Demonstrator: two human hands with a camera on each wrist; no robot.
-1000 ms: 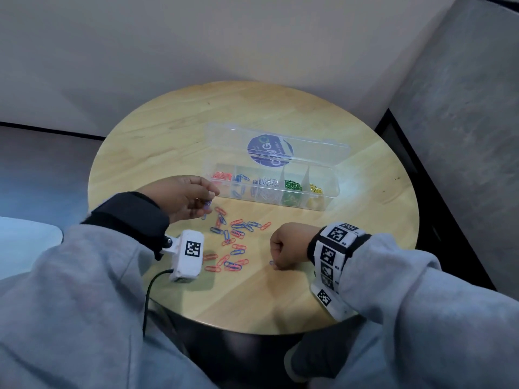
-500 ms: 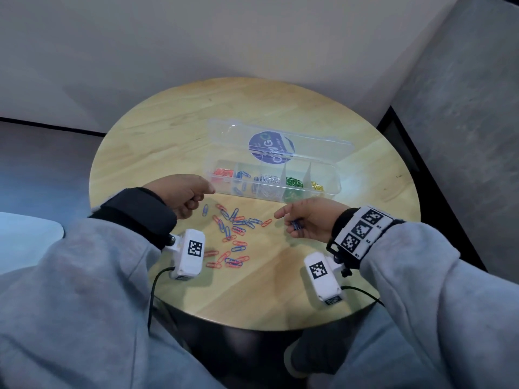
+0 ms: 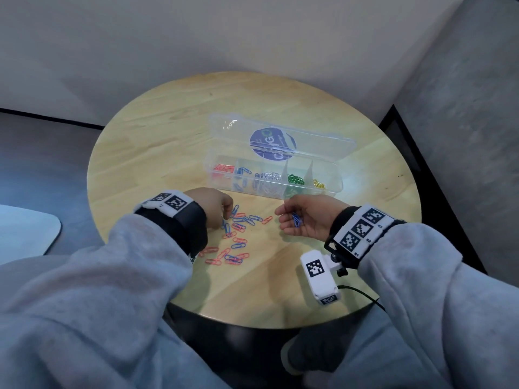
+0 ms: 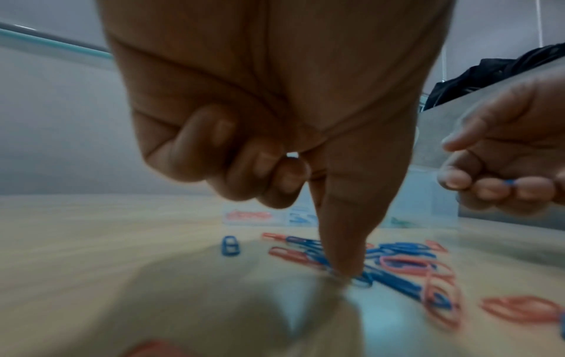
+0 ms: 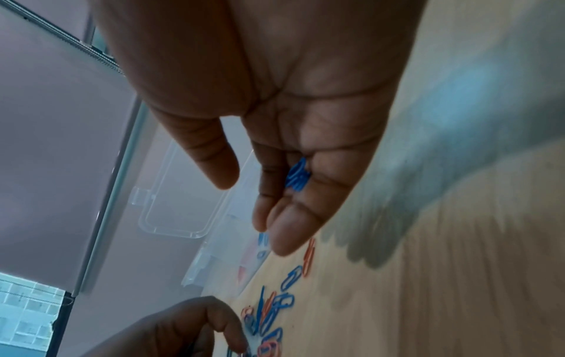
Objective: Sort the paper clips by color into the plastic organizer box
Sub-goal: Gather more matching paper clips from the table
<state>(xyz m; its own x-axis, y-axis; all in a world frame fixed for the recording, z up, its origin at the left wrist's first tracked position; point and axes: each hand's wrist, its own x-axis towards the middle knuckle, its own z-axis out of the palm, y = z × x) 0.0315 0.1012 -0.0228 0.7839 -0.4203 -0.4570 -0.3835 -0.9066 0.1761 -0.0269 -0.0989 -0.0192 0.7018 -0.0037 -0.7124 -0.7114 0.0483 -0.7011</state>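
At the near half of the round wooden table [image 3: 157, 153], I am midway through gathering blue clips out of the mixed pile of loose paper clips [image 3: 237, 237], which lies between my two hands, just short of the plastic organizer box [image 3: 335, 178]. My left hand [image 3: 212, 204] has its index finger pressing down on a blue clip [image 4: 362, 281] at the pile's edge, the other fingers curled into the palm and holding nothing I can see. My right hand [image 3: 307, 219] is turned palm up, fingers loosely cupped round a small bunch of blue clips [image 3: 296, 220] resting at the base of the fingers; I cannot count them exactly, perhaps two or three. By my judgement the next move calls for sliding the pressed clip free of the red ones overlapping it, pinching it up, adding it to the bunch, then tipping the lot into the box's blue compartment [image 3: 243, 175], second from the left. The box stands open, lid [image 3: 280, 138] laid back, with five compartments showing red, blue, silver, green and yellow clips. On the table I count roughly twenty loose clips, only red and blue, about evenly split, though the overlaps make it uncertain. One blue clip [image 4: 230, 245] lies apart from the rest.
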